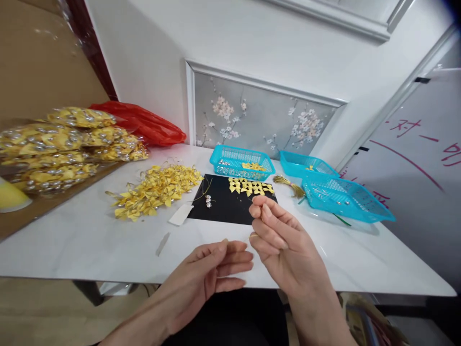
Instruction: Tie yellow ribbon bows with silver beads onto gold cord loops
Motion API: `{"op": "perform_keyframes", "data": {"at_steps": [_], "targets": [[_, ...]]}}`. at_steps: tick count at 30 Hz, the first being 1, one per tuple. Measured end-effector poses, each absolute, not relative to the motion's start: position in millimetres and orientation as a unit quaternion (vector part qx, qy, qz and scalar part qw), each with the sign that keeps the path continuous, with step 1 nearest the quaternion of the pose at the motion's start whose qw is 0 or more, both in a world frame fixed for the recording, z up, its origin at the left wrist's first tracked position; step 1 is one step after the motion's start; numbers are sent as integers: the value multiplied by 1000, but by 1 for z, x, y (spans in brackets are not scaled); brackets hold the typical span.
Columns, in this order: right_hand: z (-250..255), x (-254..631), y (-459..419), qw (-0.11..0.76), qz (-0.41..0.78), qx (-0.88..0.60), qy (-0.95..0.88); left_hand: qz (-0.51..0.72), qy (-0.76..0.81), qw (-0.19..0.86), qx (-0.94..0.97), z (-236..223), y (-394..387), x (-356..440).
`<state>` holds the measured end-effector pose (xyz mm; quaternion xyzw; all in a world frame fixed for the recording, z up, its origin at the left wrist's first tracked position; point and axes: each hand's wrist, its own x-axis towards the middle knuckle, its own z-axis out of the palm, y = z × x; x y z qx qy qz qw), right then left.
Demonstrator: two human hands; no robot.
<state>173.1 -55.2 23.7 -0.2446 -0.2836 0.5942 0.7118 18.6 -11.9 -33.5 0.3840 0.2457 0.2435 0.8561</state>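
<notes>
My right hand (284,235) is raised over the near part of the table, thumb and forefinger pinched and the other fingers curled. A thin yellowish wire (253,236) shows beside its curled fingers; most of it is hidden. To its left, my left hand (216,269) has its fingers stretched out and apart, with nothing visible in it. Beyond the hands lies a black mat (219,211). Rows of yellow ribbon pieces (248,186) lie along its far side, and a few silvery beads (208,201) rest near a loose wire at its left.
A heap of yellow ribbon flowers (154,190) lies left of the mat, near a white tag (180,215). Bagged flowers (65,144) and a red bag (144,122) are farther left. Blue baskets (241,163) stand at the back and right (360,199), beside a wire bundle (290,186).
</notes>
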Motion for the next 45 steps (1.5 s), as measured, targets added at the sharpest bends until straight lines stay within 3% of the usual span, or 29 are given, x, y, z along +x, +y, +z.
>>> {"op": "perform_keyframes", "data": {"at_steps": [9,19,27,32,35,38,41,45], "targets": [[25,178,-53,723,567,-260,-297,239,294,848,370,-28,-15,17],[23,177,-55,728,567,-256,-288,266,312,775,481,-31,-13,16],[-12,181,-66,755,519,-316,-246,354,197,876,264,-21,-7,7],[-36,178,-64,757,530,-321,-208,357,169,878,272,-23,-5,15],[-39,179,-63,763,527,-317,-198,378,237,799,404,-27,3,22],[-35,184,-65,767,528,-308,-193,368,305,632,610,-31,11,28],[-29,187,-67,783,523,-280,-190,318,266,463,784,-36,14,32],[-24,184,-70,784,521,-260,-215,257,205,400,855,-41,8,38]]}}
